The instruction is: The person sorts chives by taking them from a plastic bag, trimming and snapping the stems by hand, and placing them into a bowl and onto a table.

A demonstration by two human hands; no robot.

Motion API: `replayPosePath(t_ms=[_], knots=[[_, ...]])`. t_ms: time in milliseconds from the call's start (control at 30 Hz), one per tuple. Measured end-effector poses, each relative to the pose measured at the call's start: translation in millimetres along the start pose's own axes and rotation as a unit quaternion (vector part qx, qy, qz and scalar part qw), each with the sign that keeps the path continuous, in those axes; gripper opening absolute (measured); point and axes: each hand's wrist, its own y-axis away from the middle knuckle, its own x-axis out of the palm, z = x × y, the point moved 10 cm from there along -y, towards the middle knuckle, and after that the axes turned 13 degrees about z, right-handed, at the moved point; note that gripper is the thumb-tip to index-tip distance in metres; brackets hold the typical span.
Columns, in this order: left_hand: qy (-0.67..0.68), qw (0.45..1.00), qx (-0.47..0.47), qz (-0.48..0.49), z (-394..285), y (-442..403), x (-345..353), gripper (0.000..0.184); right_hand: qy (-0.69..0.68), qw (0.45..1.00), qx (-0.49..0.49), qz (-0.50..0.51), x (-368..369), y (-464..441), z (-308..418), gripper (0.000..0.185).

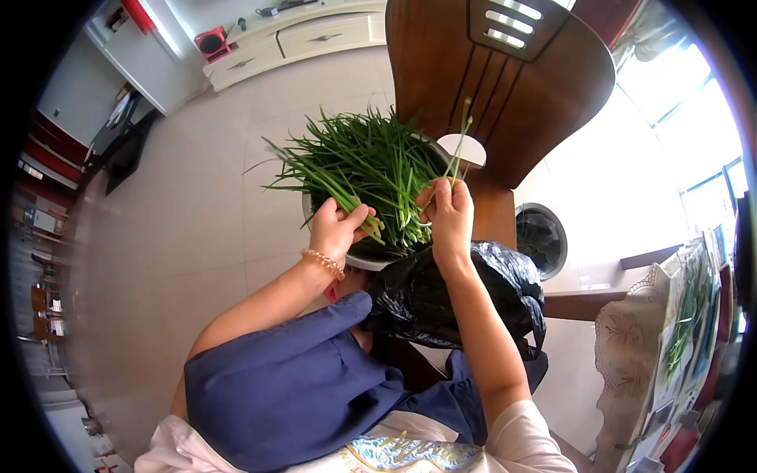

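My left hand [341, 229], with a beaded bracelet [323, 263] at the wrist, is closed round a bunch of long green stalks [323, 177]. Their pale ends stick out by the fingers. My right hand [448, 211] pinches a few thin stems with small buds [465, 126], which point up and away. Both hands are over a wide metal basin [307, 206] heaped with green leafy stalks [378, 150]. A black plastic bag [418, 292] lies against the near side of the basin, under my right forearm.
A brown wooden chair [505, 87] stands just beyond the basin. To its right, a round container [540, 240] is on the floor. A table with a lace-edged cloth [623, 339] holds more green stalks [686, 323] at the far right. A white cabinet [315, 39] stands at the back.
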Motion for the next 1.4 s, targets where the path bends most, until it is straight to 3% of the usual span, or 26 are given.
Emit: replayPosePath(t_ms=[167, 200, 267, 333, 433, 467, 600, 667, 733, 800, 867, 933, 1000, 1100, 1167, 1200, 1300, 1333, 1367, 1400], knots=[[0.025, 0.997, 0.012, 0.074, -13, -18, 31, 0.017, 0.019, 0.999, 0.003, -0.033, -27, 12, 5, 0.016], [0.026, 0.991, -0.03, 0.13, -7, -25, 41, 0.03, 0.024, 0.998, -0.018, -0.05, -34, 16, 10, 0.019], [0.004, 0.984, -0.152, 0.093, 17, -29, 40, 0.047, -0.004, 0.999, -0.018, -0.04, -45, 26, 19, 0.02], [-0.052, 0.977, -0.186, 0.093, 19, -19, 47, 0.056, -0.017, 0.999, -0.011, -0.05, -61, 42, 35, 0.025], [-0.068, 0.984, -0.12, 0.113, 13, -6, 51, 0.033, -0.014, 0.997, 0.024, -0.068, -94, 76, 60, 0.028], [-0.071, 0.986, -0.115, 0.096, 9, 1, 52, 0.03, -0.012, 0.996, 0.033, -0.08, -108, 88, 68, 0.026], [-0.107, 0.969, -0.134, 0.178, 26, 13, 53, 0.025, 0.096, 0.98, 0.024, -0.173, -180, 136, 119, 0.028], [-0.147, 0.958, -0.143, 0.2, 25, 24, 66, 0.022, 0.248, 0.942, -0.034, -0.222, -221, 163, 165, 0.029], [-0.18, 0.945, -0.144, 0.23, 28, 26, 63, 0.02, 0.405, 0.868, -0.066, -0.28, -257, 191, 223, 0.027], [-0.199, 0.941, -0.134, 0.239, 23, 27, 67, 0.017, 0.478, 0.802, -0.049, -0.356, -276, 217, 271, 0.027], [-0.226, 0.937, -0.116, 0.239, 11, 30, 79, 0.017, 0.406, 0.836, -0.037, -0.368, -322, 231, 291, 0.028], [-0.232, 0.934, -0.104, 0.25, 7, 29, 90, 0.017, 0.499, 0.753, 0.086, -0.42, -348, 253, 320, 0.027], [-0.254, 0.928, -0.088, 0.258, -2, 34, 106, 0.019, 0.624, 0.655, -0.006, -0.426, -395, 272, 348, 0.024], [-0.296, 0.905, -0.085, 0.293, 1, 44, 123, 0.022, 0.779, 0.522, -0.041, -0.346, -495, 303, 335, 0.02], [-0.302, 0.902, -0.076, 0.299, 1, 50, 131, 0.02, 0.891, 0.313, -0.016, -0.327, -497, 318, 321, 0.029], [-0.309, 0.894, -0.085, 0.313, 4, 51, 140, 0.019, 0.943, 0.173, 0.005, -0.284, -488, 329, 311, 0.026], [-0.348, 0.871, -0.086, 0.336, 26, 36, 133, 0.019, 0.844, 0.362, -0.082, -0.387, -351, 306, 284, 0.028], [-0.352, 0.862, -0.088, 0.354, 31, 35, 136, 0.02, 0.742, 0.529, -0.148, -0.384, -312, 294, 254, 0.017], [-0.376, 0.847, -0.069, 0.371, 22, 39, 146, 0.02, 0.697, 0.687, -0.153, -0.135, -216, 241, 190, 0.016], [-0.395, 0.828, -0.054, 0.394, 16, 46, 160, 0.021, 0.735, 0.666, -0.123, -0.027, -161, 217, 151, 0.018]])
